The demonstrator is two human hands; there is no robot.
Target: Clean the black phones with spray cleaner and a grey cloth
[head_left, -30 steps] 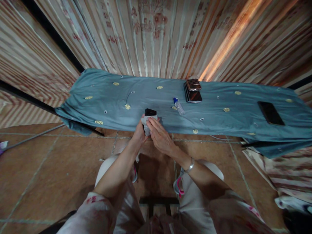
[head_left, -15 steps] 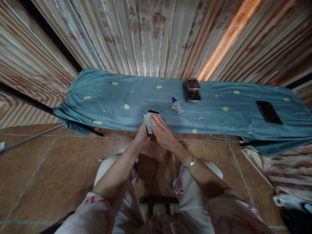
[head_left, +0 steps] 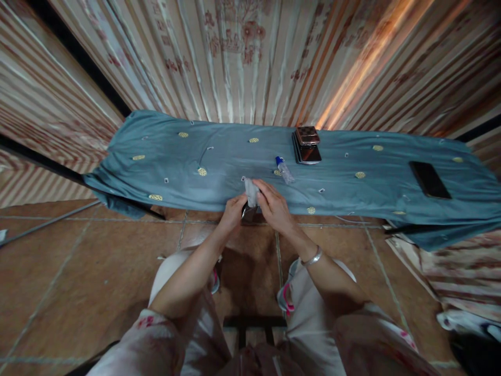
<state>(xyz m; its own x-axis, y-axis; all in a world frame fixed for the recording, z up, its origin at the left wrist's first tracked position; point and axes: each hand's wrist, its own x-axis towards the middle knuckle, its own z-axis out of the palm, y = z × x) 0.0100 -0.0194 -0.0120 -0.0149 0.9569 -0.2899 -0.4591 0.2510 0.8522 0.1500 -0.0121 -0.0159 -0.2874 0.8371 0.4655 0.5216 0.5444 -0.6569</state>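
White cloth (head_left: 251,191) and a small dark object (head_left: 248,212), mostly hidden, held together just over the near edge of the blue-draped table (head_left: 164,156), where both hands can work them. Left hand (head_left: 234,209) curled beneath, gripping the object; right hand (head_left: 274,204) closed, fingers pressing the cloth to it.

Desk (head_left: 164,172) draped in blue-grey cloth (head_left: 352,193) with yellow motifs. Lying on it: small spray bottle (head_left: 284,169) near centre, stack of phones (head_left: 307,146) just beyond it, single dark phone (head_left: 429,179) well apart, far right.
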